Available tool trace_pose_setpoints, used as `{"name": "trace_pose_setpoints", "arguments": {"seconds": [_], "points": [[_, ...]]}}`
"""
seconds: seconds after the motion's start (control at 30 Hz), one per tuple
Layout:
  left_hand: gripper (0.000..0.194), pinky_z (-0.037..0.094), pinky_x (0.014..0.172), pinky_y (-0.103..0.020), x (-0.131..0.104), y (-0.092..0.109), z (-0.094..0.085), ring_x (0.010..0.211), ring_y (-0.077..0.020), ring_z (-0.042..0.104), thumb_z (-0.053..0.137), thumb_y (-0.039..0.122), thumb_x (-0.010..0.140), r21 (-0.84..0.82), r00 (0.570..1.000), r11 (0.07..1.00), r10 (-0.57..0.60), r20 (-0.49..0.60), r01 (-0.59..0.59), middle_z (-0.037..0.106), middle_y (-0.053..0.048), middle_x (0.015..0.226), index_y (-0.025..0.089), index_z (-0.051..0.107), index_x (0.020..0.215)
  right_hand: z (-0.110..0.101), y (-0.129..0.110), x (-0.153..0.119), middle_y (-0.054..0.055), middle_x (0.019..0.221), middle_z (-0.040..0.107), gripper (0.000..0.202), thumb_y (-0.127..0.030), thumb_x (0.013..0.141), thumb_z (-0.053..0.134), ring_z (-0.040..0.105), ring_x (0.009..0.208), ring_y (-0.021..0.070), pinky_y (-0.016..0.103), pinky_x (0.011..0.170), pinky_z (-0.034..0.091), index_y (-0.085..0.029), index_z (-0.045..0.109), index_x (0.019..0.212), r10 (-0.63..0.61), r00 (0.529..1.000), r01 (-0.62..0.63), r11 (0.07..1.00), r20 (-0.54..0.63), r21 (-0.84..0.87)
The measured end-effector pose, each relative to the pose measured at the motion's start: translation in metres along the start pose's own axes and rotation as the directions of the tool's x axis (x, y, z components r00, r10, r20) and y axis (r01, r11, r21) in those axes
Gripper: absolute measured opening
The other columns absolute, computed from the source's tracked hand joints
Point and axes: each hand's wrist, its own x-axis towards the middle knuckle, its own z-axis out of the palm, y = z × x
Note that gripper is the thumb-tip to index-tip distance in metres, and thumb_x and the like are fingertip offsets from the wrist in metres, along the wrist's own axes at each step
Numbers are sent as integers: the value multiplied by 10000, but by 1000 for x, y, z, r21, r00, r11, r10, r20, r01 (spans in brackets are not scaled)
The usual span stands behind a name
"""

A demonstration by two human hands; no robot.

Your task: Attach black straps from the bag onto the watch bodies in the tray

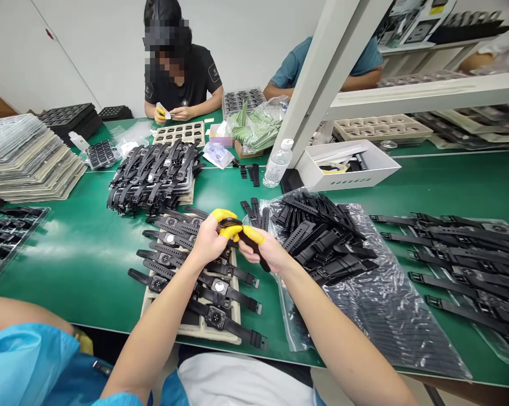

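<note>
With yellow finger covers on, my left hand [213, 239] pinches a dark smartwatch [230, 223] above the tray. My right hand [266, 248] is closed on a black watch strap [254, 251] at the watch's near end. Fingers hide the joint between strap and watch, so I cannot tell if they are attached. Beneath my hands lies a beige tray [233, 334] with several strapped watches [216, 317], backs up. Right of my right hand, loose black straps [322, 242] are heaped on a clear plastic bag [390, 304].
Stacked watches [155, 175] stand beyond the tray. A water bottle [279, 164] and white box [347, 166] are behind the straps. More watches [470, 270] lie right; piled trays [30, 158] rise left. A co-worker [182, 73] sits opposite, and a blue sleeve [30, 361] is close at left.
</note>
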Motion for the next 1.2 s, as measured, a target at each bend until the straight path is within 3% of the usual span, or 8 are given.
{"name": "trace_pose_setpoints", "arguments": {"seconds": [0.1, 0.2, 0.27, 0.4, 0.57, 0.77, 0.93, 1.2], "points": [[408, 620, 629, -275, 7, 3, -7, 834, -195, 757, 772, 512, 870, -233, 971, 968, -137, -196, 90, 757, -85, 1063, 193, 598, 1054, -1, -3, -2, -81, 548, 448, 425, -596, 920, 682, 227, 400, 41, 190, 390, 136, -187, 579, 863, 92, 994, -90, 995, 66, -37], [502, 584, 529, -248, 15, 4, -19, 687, -169, 754, 808, 539, 825, -357, 872, 933, -209, -443, 43, 775, -85, 1089, 217, 506, 1065, -1, -4, -1, -83, 548, 457, 420, -582, 899, 710, 233, 399, 36, 187, 391, 131, -180, 591, 873, 117, 992, -112, 989, 54, -94], [503, 561, 490, -230, 18, 3, -23, 621, -154, 742, 822, 490, 811, -373, 836, 927, -242, -493, 48, 782, -86, 1089, 217, 498, 1081, -2, -3, 1, -85, 562, 481, 439, -599, 871, 741, 285, 393, 40, 189, 390, 181, -193, 575, 883, 52, 998, -54, 994, -21, -94], [483, 566, 464, -229, 16, 2, -17, 671, -179, 769, 808, 369, 810, -349, 904, 912, -321, -281, 215, 775, -123, 1184, 184, 585, 1196, -4, 2, 8, -75, 612, 574, 471, -609, 829, 790, 437, 409, 82, 220, 413, 323, -242, 514, 929, -188, 952, 164, 980, -243, -115], [440, 650, 613, -257, 7, -7, -7, 988, -232, 773, 688, 236, 881, -113, 969, 975, -205, -136, 190, 741, -144, 1305, 163, 649, 1312, -4, 3, 11, -85, 611, 543, 418, -547, 839, 804, 401, 442, 72, 213, 431, 304, -246, 540, 958, -457, 762, 393, 889, -459, -233], [533, 570, 1122, -413, 1, -13, -4, 1314, -238, 647, 507, 53, 888, 372, 977, 909, 130, 169, -185, 693, -106, 1392, 198, 659, 1378, 2, 7, 6, -71, 553, 531, 375, -534, 880, 734, 397, 415, 76, 227, 424, 285, -210, 545, 867, -176, 981, 161, 974, -85, -160], [521, 541, 1150, -385, 2, -12, -6, 1330, -212, 635, 446, 34, 927, 437, 939, 840, 224, 262, -322, 682, -102, 1390, 198, 650, 1378, 3, 7, 6, -88, 511, 505, 361, -495, 861, 741, 332, 382, 62, 214, 401, 238, -211, 517, 847, -126, 990, 124, 992, -63, -23], [526, 542, 1151, -404, 0, -13, -7, 1347, -222, 620, 441, 35, 931, 478, 936, 816, 206, 286, -326, 663, -105, 1400, 206, 630, 1391, 0, 6, 5, -88, 498, 502, 362, -495, 864, 743, 346, 388, 64, 207, 404, 254, -203, 531, 848, -137, 990, 137, 990, -25, -32]]}}
